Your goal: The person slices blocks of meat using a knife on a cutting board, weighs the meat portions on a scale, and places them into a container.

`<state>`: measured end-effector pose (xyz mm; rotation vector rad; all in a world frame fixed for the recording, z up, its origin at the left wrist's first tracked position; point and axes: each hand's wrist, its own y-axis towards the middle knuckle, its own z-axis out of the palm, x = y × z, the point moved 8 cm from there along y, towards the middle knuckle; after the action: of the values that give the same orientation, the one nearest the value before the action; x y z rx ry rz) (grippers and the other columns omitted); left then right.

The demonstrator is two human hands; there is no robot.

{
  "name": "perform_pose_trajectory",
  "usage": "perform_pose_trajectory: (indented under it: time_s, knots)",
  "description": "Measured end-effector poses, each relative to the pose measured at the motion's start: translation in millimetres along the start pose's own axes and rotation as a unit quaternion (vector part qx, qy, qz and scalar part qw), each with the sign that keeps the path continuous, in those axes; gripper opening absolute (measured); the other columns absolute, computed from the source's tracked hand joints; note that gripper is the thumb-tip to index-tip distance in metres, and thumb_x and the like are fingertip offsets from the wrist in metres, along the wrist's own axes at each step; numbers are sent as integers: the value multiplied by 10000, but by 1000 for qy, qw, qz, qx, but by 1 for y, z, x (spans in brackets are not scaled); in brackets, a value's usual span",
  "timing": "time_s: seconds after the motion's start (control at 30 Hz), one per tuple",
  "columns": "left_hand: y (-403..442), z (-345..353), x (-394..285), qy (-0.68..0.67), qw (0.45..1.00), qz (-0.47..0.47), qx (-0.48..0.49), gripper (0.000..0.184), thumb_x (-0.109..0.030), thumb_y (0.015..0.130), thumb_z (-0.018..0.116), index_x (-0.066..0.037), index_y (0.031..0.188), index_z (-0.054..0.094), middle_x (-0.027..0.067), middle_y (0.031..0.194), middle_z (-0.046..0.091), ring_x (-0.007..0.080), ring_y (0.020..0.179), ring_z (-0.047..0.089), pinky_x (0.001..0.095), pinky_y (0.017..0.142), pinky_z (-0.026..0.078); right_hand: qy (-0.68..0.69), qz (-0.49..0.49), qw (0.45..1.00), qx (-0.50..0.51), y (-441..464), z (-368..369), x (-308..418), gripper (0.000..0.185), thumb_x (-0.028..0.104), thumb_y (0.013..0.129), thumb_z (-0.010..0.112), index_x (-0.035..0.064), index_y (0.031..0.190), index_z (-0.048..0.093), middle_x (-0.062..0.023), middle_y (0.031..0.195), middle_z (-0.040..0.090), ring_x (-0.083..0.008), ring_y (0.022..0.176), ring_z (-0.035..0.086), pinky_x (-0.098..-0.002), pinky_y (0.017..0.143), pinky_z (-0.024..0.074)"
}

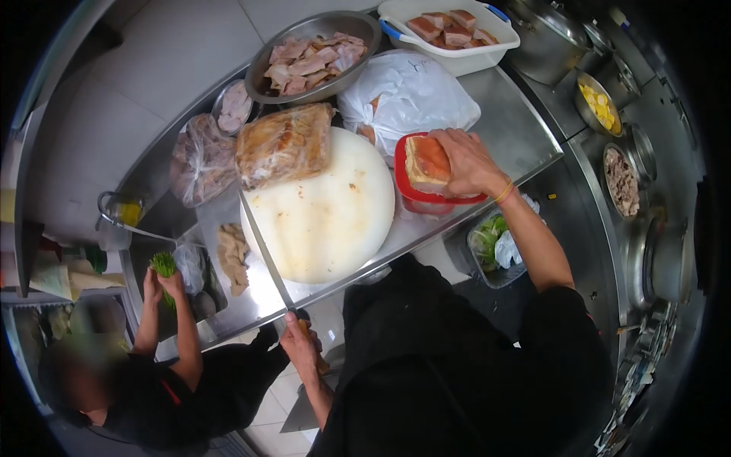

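- Head view: the left hand (299,344), nearest the body, had its fingers wrapped around the handle of a long knife (268,254). A sideways swing could have brought the blade toward a co-worker's hands (173,285), which held green stems (162,264) to the left.
- That wrist lay low by the near edge of the desk (506,107), with the blade pointing away across the left part of the round board (327,221); whether it rested there or hung just above, I could not tell.
- The right hand (470,161) was farther out, at the meat block (428,161) in the mouth of the red tub (432,204). A greasy surface might have let the block slip, and a hard tug could have tipped the tub, close to the desk's edge.
- That arm reached in from the right, palm over the block's right side, fingers clamped on it. The block's underside was hidden.
- Beyond, the wrapped meat (283,145) overlapped the board just beside the knife tip; a forward push could have nicked its plastic.
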<state>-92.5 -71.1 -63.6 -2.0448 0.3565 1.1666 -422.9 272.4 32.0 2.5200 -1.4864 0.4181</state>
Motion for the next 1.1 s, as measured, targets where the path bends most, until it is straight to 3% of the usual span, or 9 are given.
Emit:
perform_pose_trajectory:
  time_s: [0.17, 0.37, 0.5, 0.67, 0.77, 0.87, 1.0, 1.03, 1.1]
  knots:
    - [-3, 5, 2, 4, 1000, 7, 12, 620, -584, 1005, 496, -25, 746, 560, -10, 501, 422, 75, 385, 394, 238, 368, 273, -1, -5, 1000, -18, -2, 5, 0, 928, 203, 501, 840, 80, 1348, 483, -155, 1182, 579, -357, 1170, 526, -442, 999, 384]
    - [-11, -6, 12, 13, 1000, -15, -3, 639, -599, 1005, 480, -14, 765, 572, -5, 507, 426, 81, 393, 395, 248, 381, 277, 103, -124, 958, -235, -6, -16, 66, 656, 157, 654, 817, 62, 1258, 580, -156, 1260, 578, -354, 1213, 517, -449, 1066, 400]
    - [-13, -20, 18, 23, 1000, 0, -20, 665, -612, 1004, 464, -2, 766, 579, 3, 514, 434, 85, 395, 398, 252, 380, 280, 285, -167, 937, -115, -10, 75, 130, 484, 123, 746, 781, 63, 1203, 636, -141, 1271, 582, -330, 1234, 523, -425, 1053, 427]
    - [-14, -30, 21, 18, 1000, -8, -13, 680, -616, 1006, 453, -1, 740, 573, 10, 516, 440, 91, 395, 406, 258, 378, 288, 116, -144, 983, 1, -32, 186, 188, 717, 435, 893, 654, -4, 1428, 467, -265, 1514, 380, -410, 1451, 290, -499, 1205, 206]
    - [-13, -34, 20, 51, 999, 16, -4, 676, -613, 1014, 432, -16, 728, 567, 12, 517, 444, 100, 401, 419, 262, 382, 302, 51, -126, 986, -93, -47, 209, 212, 714, 484, 964, 539, -27, 1451, 436, -265, 1547, 342, -407, 1480, 238, -518, 1220, 151]
    - [-10, -30, 13, 63, 998, 28, 12, 674, -610, 1020, 417, -24, 725, 571, 14, 522, 450, 106, 406, 420, 264, 391, 308, 42, -145, 987, -57, -50, 224, 225, 714, 506, 1016, 372, -32, 1484, 402, -271, 1582, 288, -406, 1496, 213, -512, 1232, 88]
    - [7, -30, 29, 73, 995, 32, 55, 682, -609, 1023, 410, -21, 722, 576, 18, 524, 453, 112, 419, 428, 264, 414, 314, 119, -225, 960, -117, -60, 213, 236, 512, 334, 937, 602, -17, 1306, 549, -224, 1433, 476, -404, 1396, 366, -477, 1172, 270]
    - [9, -29, 28, 77, 994, 45, 58, 681, -607, 1021, 421, -15, 723, 580, 18, 528, 459, 110, 433, 439, 262, 429, 317, 153, -240, 941, -184, -66, 193, 237, 248, 195, 852, 689, 16, 1020, 651, -164, 1249, 604, -353, 1252, 515, -445, 1063, 398]
    - [13, -29, 29, 80, 993, 63, 64, 675, -604, 1019, 431, -14, 727, 583, 16, 532, 463, 108, 436, 440, 264, 431, 319, 245, -221, 933, -145, -68, 194, 225, 129, 155, 836, 683, 32, 858, 651, -134, 1144, 650, -318, 1167, 574, -435, 1008, 438]
